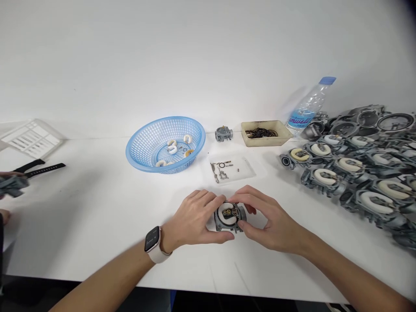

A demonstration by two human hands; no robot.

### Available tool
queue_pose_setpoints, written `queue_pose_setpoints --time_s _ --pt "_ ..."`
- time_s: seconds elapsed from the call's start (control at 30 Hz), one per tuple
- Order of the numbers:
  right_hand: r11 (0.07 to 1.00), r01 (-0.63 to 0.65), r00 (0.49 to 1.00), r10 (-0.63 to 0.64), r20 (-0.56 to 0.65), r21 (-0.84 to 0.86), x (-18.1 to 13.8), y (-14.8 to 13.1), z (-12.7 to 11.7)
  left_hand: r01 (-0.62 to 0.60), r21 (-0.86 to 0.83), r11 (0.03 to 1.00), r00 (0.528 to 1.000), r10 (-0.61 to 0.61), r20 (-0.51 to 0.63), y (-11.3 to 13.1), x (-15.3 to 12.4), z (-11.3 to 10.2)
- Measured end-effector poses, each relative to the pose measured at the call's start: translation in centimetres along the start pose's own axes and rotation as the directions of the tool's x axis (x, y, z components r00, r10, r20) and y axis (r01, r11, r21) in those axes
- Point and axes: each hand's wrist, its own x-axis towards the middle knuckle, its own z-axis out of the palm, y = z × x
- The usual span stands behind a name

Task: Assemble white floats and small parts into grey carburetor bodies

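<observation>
A grey metal carburetor body (228, 216) rests on the white table (97, 208) near the front edge, its round opening facing up with a white float and brass parts inside. My left hand (195, 221), with a smartwatch on the wrist, wraps its fingers round the left side of the body. My right hand (266, 221) grips the right side, fingertips curled over the top rim. Both hands are closed on it.
A blue plastic basket (143, 145) holds several white floats. A clear tray (248, 171) carries small metal parts, and a beige tray (282, 134) holds black rings. One carburetor (223, 134), a water bottle (308, 106) and a carburetor pile (357, 169) sit behind. Another person's hand (9, 184) shows at left.
</observation>
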Motion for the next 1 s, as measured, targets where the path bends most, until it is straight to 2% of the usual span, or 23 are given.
queue_pose_setpoints --time_s 0.1,0.2,0.33,0.47,0.57,0.63,0.73,0.8,0.83,0.9,0.97,1.0 --pt "0.996 0.009 1.0 -0.011 -0.017 -0.094 0.0 0.1 0.1 0.02 -0.062 0.998 0.999 -0.022 -0.043 -0.4 0.0 -0.2" --pt "0.978 -0.039 0.997 0.052 0.057 -0.206 -0.1 0.3 0.6 0.091 -0.142 0.986 0.991 -0.104 -0.088 -1.2 -0.2 -0.5" --pt "0.96 -0.111 0.979 0.15 0.138 -0.257 0.3 -0.5 1.0 0.209 -0.175 0.962 0.966 -0.231 -0.114 -2.5 -0.5 -1.0" --pt "0.913 -0.067 0.958 0.171 0.228 -0.401 0.7 -1.9 -0.3 0.217 -0.1 0.971 0.966 -0.228 -0.124 -3.4 -0.5 -0.9" --pt "0.881 -0.029 0.955 0.164 0.248 -0.472 -0.4 -2.8 -2.9 0.15 -0.034 0.988 0.973 -0.154 -0.169 -3.4 -0.6 -0.7" --pt "0.883 -0.092 0.965 0.192 0.176 -0.461 -2.3 -3.1 -5.8 0.098 0.011 0.995 0.975 -0.094 -0.203 -3.2 -0.7 -0.6" --pt "0.861 -0.32 0.946 0.312 -0.085 -0.395 -6.9 -3.2 -12.3 0.012 0.071 0.997 0.974 0.005 -0.228 -2.7 -0.8 -0.7" --pt "0.798 -0.467 0.878 0.365 -0.311 -0.381 -10.3 -3.2 -17.5 -0.052 0.103 0.993 0.966 0.076 -0.247 -2.3 -0.7 -0.8" --pt "0.732 -0.557 0.809 0.372 -0.455 -0.391 -11.9 -3.2 -20.1 -0.076 0.118 0.99 0.96 0.105 -0.26 -2.1 -0.6 -0.9" --pt "0.67 -0.624 0.736 0.329 -0.591 -0.403 -14.6 -3.2 -24.3 -0.1 0.146 0.984 0.944 0.141 -0.299 -1.9 -0.4 -1.2" --pt "0.66 -0.635 0.684 0.238 -0.689 -0.403 -16.2 -3.2 -26.6 -0.104 0.19 0.976 0.919 0.167 -0.358 -2.1 -0.2 -1.8" --pt "0.675 -0.621 0.659 0.176 -0.731 -0.398 -16.6 -3.2 -26.9 -0.097 0.222 0.97 0.901 0.181 -0.394 -2.5 -0.3 -2.4"
